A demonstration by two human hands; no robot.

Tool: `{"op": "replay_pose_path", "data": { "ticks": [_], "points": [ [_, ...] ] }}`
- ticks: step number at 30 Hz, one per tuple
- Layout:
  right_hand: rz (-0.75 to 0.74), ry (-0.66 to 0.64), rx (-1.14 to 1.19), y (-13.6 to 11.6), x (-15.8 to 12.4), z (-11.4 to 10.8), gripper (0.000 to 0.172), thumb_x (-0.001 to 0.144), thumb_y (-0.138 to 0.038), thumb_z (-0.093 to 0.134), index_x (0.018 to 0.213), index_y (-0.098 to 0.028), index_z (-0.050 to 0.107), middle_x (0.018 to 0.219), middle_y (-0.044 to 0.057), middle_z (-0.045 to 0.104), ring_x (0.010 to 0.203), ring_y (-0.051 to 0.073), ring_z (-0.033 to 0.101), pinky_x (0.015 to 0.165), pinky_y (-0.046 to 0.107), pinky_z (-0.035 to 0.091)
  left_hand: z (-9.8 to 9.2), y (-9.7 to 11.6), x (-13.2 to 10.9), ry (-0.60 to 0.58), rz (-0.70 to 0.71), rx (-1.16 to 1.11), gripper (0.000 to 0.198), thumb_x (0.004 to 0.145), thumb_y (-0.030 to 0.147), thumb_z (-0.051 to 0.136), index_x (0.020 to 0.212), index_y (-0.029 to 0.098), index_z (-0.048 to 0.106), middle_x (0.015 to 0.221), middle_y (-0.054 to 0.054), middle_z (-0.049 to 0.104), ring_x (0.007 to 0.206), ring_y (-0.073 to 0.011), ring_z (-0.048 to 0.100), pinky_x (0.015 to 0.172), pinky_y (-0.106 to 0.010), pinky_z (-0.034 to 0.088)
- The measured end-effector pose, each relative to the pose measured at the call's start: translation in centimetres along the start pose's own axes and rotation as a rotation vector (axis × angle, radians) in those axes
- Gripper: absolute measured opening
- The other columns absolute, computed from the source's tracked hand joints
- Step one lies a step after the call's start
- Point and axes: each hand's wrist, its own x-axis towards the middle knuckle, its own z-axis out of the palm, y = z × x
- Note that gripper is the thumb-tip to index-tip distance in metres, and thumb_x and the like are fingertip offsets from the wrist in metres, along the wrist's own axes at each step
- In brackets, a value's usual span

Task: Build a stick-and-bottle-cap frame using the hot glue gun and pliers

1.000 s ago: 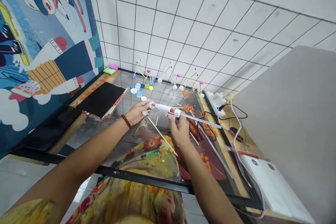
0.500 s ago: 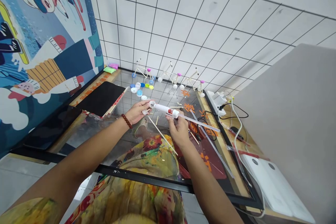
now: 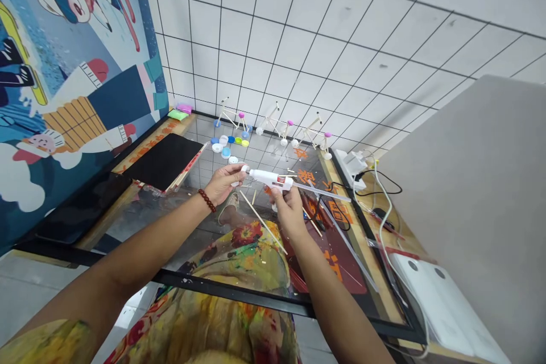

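Head view: our right hand (image 3: 289,207) wraps its fingers round the handle of a glue gun (image 3: 268,177), while our left hand (image 3: 222,183) has its fingertips clamped on a small white cap (image 3: 244,169) right at the glue gun's nozzle. We seem to hold the glue gun sideways so that nozzle and cap face each other in plain sight (whether they touch, we cannot tell). A clear glue stick (image 3: 324,191) juts from the glue gun's rear, presumably as its feed.

Beyond the glue gun lie loose bottle caps (image 3: 226,152), likely kept within reach; past them stand stick models (image 3: 289,123), probably lined up there for safety. Left of the glue gun rests a black board (image 3: 164,160). On its near side, a thin wooden stick (image 3: 262,222) lies below our hands, and rightward, a loose glue rod (image 3: 350,249) beside our forearm might get knocked.
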Motion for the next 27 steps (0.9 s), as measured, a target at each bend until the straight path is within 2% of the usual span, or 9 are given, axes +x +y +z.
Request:
{"op": "replay_pose_path", "data": {
  "ticks": [3, 5, 8, 12, 20, 27],
  "points": [
    [0.160, -0.046, 0.265, -0.7, 0.4, 0.1, 0.028, 0.083, -0.044, 0.067, 0.099, -0.023, 0.057, 0.079, -0.001, 0.067, 0.052, 0.009, 0.048, 0.048, 0.022, 0.036, 1.2, 0.1, -0.4, 0.114, 0.149, 0.134, 0.044, 0.047, 0.025, 0.091, 0.086, 0.015, 0.076, 0.079, -0.002, 0.067, 0.073, -0.0111, 0.056, 0.068, -0.025, 0.046],
    [0.250, -0.112, 0.400, -1.3, 0.6, -0.1, 0.030, 0.079, -0.044, 0.071, 0.095, -0.022, 0.058, 0.076, -0.001, 0.066, 0.049, 0.008, 0.045, 0.046, 0.022, 0.035, 1.9, 0.5, -0.7, 0.155, 0.252, 0.259, 0.044, 0.046, 0.024, 0.091, 0.085, 0.015, 0.075, 0.074, -0.001, 0.065, 0.071, -0.0116, 0.055, 0.068, -0.026, 0.046],
    [0.404, -0.183, 0.528, -1.7, 0.9, -0.5, 0.034, 0.072, -0.044, 0.077, 0.089, -0.020, 0.060, 0.071, -0.001, 0.065, 0.048, 0.008, 0.044, 0.045, 0.022, 0.037, 2.5, 1.5, -1.3, 0.151, 0.427, 0.445, 0.041, 0.047, 0.023, 0.091, 0.083, 0.016, 0.073, 0.072, 0.000, 0.063, 0.065, -0.0106, 0.053, 0.065, -0.026, 0.045],
    [0.513, -0.239, 0.554, -1.4, 1.1, -1.2, 0.034, 0.071, -0.043, 0.078, 0.088, -0.019, 0.061, 0.072, 0.000, 0.065, 0.047, 0.008, 0.042, 0.044, 0.023, 0.038, 2.7, 2.8, -2.0, 0.053, 0.613, 0.615, 0.036, 0.048, 0.024, 0.091, 0.077, 0.017, 0.071, 0.079, -0.002, 0.065, 0.063, -0.0106, 0.051, 0.066, -0.028, 0.045],
    [0.536, -0.292, 0.449, -0.8, 1.3, -1.9, 0.034, 0.072, -0.045, 0.075, 0.088, -0.020, 0.060, 0.071, 0.001, 0.065, 0.045, 0.008, 0.041, 0.043, 0.024, 0.037, 2.5, 2.7, -2.2, -0.050, 0.593, 0.681, 0.032, 0.051, 0.023, 0.090, 0.075, 0.018, 0.070, 0.081, -0.004, 0.065, 0.064, -0.0125, 0.051, 0.066, -0.030, 0.045],
    [0.564, -0.260, 0.486, -0.9, 1.2, -1.7, 0.038, 0.069, -0.042, 0.078, 0.091, -0.020, 0.058, 0.071, 0.001, 0.067, 0.046, 0.008, 0.041, 0.042, 0.023, 0.036, 2.4, 2.0, -2.1, -0.023, 0.535, 0.678, 0.033, 0.053, 0.023, 0.089, 0.076, 0.016, 0.066, 0.077, -0.002, 0.061, 0.064, -0.0119, 0.051, 0.064, -0.028, 0.044]
  ]
}}
